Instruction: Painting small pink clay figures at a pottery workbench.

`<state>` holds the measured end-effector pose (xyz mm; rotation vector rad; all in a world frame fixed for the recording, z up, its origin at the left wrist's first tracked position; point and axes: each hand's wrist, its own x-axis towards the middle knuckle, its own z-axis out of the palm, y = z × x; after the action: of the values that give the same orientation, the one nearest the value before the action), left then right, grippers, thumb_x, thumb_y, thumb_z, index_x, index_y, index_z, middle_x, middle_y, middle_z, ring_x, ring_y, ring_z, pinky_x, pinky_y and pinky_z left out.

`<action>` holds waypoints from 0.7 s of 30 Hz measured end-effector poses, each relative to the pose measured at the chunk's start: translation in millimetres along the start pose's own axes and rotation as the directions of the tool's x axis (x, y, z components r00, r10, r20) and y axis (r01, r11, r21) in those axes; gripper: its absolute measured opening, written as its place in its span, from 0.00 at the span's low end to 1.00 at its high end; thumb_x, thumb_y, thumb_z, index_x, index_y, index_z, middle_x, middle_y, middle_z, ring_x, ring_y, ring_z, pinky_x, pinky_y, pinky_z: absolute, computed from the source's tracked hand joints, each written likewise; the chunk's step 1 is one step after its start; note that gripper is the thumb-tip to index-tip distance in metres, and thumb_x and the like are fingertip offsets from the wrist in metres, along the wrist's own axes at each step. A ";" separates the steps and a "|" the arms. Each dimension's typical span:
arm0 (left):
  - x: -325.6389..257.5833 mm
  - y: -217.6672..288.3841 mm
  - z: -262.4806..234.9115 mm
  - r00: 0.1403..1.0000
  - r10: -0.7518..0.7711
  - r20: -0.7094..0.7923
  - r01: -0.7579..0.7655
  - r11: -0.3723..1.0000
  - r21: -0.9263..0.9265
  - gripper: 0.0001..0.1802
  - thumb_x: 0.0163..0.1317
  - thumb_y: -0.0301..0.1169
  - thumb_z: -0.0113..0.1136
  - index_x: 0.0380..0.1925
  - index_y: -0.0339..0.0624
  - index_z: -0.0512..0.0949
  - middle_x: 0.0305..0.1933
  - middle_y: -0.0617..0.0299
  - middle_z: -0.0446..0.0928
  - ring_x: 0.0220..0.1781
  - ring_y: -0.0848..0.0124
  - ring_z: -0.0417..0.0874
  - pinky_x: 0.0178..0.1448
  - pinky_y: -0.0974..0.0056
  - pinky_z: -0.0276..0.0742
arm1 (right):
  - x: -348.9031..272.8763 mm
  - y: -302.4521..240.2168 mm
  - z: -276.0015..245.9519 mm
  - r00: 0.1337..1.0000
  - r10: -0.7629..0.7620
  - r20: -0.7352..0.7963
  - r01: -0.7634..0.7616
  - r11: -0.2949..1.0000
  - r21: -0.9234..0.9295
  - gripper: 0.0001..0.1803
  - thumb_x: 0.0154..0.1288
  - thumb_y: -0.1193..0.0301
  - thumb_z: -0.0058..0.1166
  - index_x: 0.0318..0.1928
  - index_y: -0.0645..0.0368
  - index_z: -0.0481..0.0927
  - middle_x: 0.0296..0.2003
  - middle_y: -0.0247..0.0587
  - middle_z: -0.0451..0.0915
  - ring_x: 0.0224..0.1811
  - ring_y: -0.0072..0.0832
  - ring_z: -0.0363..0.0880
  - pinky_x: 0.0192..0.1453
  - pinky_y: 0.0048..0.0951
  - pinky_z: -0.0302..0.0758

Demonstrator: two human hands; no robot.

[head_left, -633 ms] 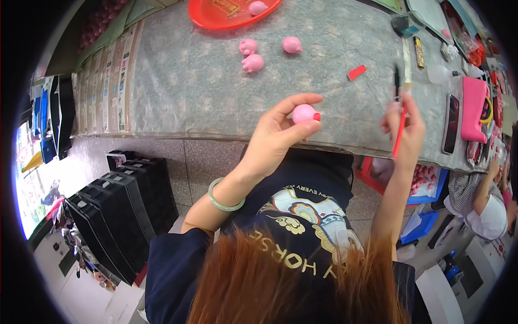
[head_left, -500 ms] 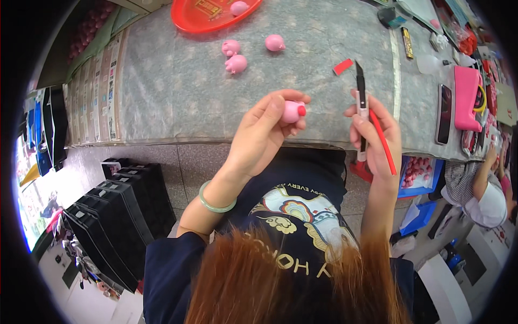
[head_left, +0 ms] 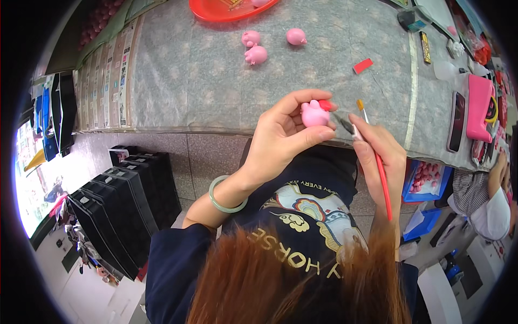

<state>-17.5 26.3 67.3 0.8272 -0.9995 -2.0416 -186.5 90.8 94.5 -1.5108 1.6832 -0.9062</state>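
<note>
Between the thumb and fingers of my left hand (head_left: 278,132) is a small pink pig figure (head_left: 314,116) with a bright red spot (head_left: 325,105) on its upper right side. My right hand (head_left: 382,154) grips a craft knife (head_left: 345,125) together with a red-handled paintbrush (head_left: 383,183). The knife's dark blade points at the pig, close to the red spot; whether it touches cannot be made out. The brush's tan bristles stick out above my fingers. On the table lie a small red rectangle (head_left: 363,66) and loose pink pigs (head_left: 256,55).
At the far edge stands a red tray (head_left: 229,17). To the right are a phone (head_left: 456,121), a pink tool (head_left: 478,108) and a gold tube (head_left: 425,47). Below the table, a blue bin (head_left: 426,178) holds pink pieces; black cases (head_left: 116,210) stand left. Another person's arm shows far right.
My left hand has turned the pig and shifted right. My right hand has tilted the knife, bringing its blade from upright, apart from the pig, to right beside it.
</note>
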 end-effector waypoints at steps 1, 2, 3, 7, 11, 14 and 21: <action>-0.6 0.7 -0.6 1.000 -0.003 0.008 0.003 1.000 0.029 0.24 0.53 0.18 0.55 0.51 0.34 0.64 0.49 0.53 0.71 0.47 0.74 0.74 0.50 0.72 0.72 | 0.7 1.8 0.7 0.997 -0.079 0.012 0.079 0.996 -0.026 0.14 0.60 0.75 0.47 0.46 0.65 0.76 0.25 0.35 0.72 0.23 0.18 0.66 0.27 0.20 0.62; -1.2 0.7 -0.9 1.000 -0.003 0.005 0.003 1.000 0.029 0.24 0.53 0.18 0.55 0.51 0.34 0.64 0.49 0.53 0.71 0.47 0.74 0.74 0.50 0.72 0.72 | 1.3 1.3 1.4 0.997 -0.079 0.014 0.080 0.997 -0.025 0.14 0.60 0.75 0.47 0.46 0.65 0.76 0.25 0.35 0.72 0.23 0.18 0.66 0.27 0.20 0.62; -1.7 0.4 -1.2 1.000 -0.004 0.012 0.003 1.000 0.027 0.24 0.53 0.18 0.55 0.51 0.34 0.64 0.49 0.54 0.71 0.47 0.75 0.73 0.50 0.72 0.71 | 2.0 0.2 1.6 0.998 -0.052 0.029 0.052 0.998 -0.016 0.13 0.60 0.75 0.47 0.46 0.65 0.76 0.24 0.36 0.72 0.22 0.19 0.66 0.26 0.20 0.62; -2.6 1.8 0.1 1.000 0.021 0.020 -0.022 0.998 0.052 0.23 0.54 0.19 0.55 0.51 0.35 0.64 0.48 0.56 0.70 0.47 0.77 0.71 0.51 0.73 0.70 | 3.5 -0.5 2.9 0.999 -0.029 0.038 0.030 0.999 -0.019 0.13 0.60 0.75 0.47 0.44 0.65 0.77 0.23 0.37 0.72 0.22 0.20 0.67 0.26 0.21 0.62; -2.3 0.1 0.8 0.999 0.035 0.020 -0.037 0.996 0.084 0.23 0.54 0.19 0.56 0.51 0.35 0.64 0.49 0.57 0.70 0.47 0.77 0.71 0.50 0.73 0.70 | 3.0 -1.5 4.4 0.999 -0.028 0.030 0.028 1.000 -0.006 0.12 0.60 0.75 0.48 0.44 0.65 0.77 0.23 0.38 0.72 0.23 0.21 0.68 0.27 0.21 0.63; -2.5 -2.6 1.3 0.999 0.041 -0.002 -0.040 0.995 0.088 0.22 0.54 0.20 0.56 0.50 0.35 0.65 0.48 0.57 0.70 0.46 0.77 0.72 0.50 0.73 0.70 | 1.9 -0.4 6.0 0.999 -0.039 0.006 0.039 0.998 -0.047 0.12 0.59 0.76 0.48 0.44 0.65 0.77 0.24 0.39 0.73 0.23 0.23 0.69 0.28 0.21 0.64; -3.1 -6.9 0.7 0.993 0.107 -0.057 -0.090 0.966 0.242 0.18 0.56 0.22 0.56 0.47 0.35 0.66 0.43 0.60 0.72 0.44 0.79 0.71 0.48 0.75 0.69 | 1.2 1.7 15.3 0.995 -0.070 -0.065 0.062 0.990 -0.123 0.11 0.57 0.75 0.52 0.42 0.63 0.78 0.21 0.40 0.71 0.21 0.26 0.68 0.26 0.24 0.65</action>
<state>-18.5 32.1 62.5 0.9460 -1.2393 -1.8190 -174.4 88.9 85.1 -1.6410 1.7748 -0.9153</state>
